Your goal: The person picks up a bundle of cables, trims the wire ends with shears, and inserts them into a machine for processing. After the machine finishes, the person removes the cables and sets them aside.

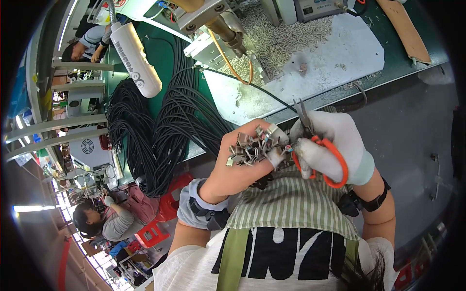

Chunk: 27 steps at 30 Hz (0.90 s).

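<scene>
Metal connectors [251,148] near black cables [187,116]

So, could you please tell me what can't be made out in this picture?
All in the head view:
Metal connectors: overlap in the left hand, hiding their exact number.
Coloured wire ends: too small to count.
Orange-handled nippers: handles partly hidden by the gloved right hand.
Bench press: top cut off by the upper edge.
</scene>
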{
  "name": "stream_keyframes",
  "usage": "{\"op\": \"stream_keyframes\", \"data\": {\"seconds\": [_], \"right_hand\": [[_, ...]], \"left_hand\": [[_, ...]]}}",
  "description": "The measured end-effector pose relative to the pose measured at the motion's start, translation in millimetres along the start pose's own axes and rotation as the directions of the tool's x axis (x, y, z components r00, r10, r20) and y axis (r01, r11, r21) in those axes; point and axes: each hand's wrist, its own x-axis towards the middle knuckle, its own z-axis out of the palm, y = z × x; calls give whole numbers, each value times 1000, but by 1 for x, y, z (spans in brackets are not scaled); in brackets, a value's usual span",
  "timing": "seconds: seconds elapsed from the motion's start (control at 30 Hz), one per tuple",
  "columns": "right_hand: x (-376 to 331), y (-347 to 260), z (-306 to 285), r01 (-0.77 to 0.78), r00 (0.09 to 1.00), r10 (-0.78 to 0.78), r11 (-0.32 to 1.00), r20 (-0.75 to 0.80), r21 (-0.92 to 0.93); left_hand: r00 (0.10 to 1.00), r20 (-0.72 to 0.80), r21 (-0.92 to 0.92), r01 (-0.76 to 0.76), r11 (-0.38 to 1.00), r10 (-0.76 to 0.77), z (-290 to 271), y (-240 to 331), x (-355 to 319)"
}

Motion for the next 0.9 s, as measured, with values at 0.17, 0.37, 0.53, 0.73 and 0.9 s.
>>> {"op": "stream_keyframes", "data": {"seconds": [0.17, 0.37, 0.53, 0.73, 0.9], "right_hand": [[7, 18, 14, 414, 756, -647, 594, -102, -690], [-11, 19, 24, 235, 627, -779, 172, 14, -957], [-22, 22, 27, 159, 815, -575, 336, -69, -928], [-20, 19, 23, 293, 811, -577, 547, -99, -784], [-21, 21, 26, 312, 799, -590, 577, -120, -755]], "left_hand": [[989, -101, 60, -102, 993, 108, 2, -5, -2], [954, -189, 165, -203, 965, 233, 13, -8, 0], [947, -182, 208, -226, 952, 265, 13, -11, 5], [904, -201, 289, -312, 905, 376, 19, -6, 7], [893, -37, 378, -402, 834, 448, 10, -7, 1]]}}
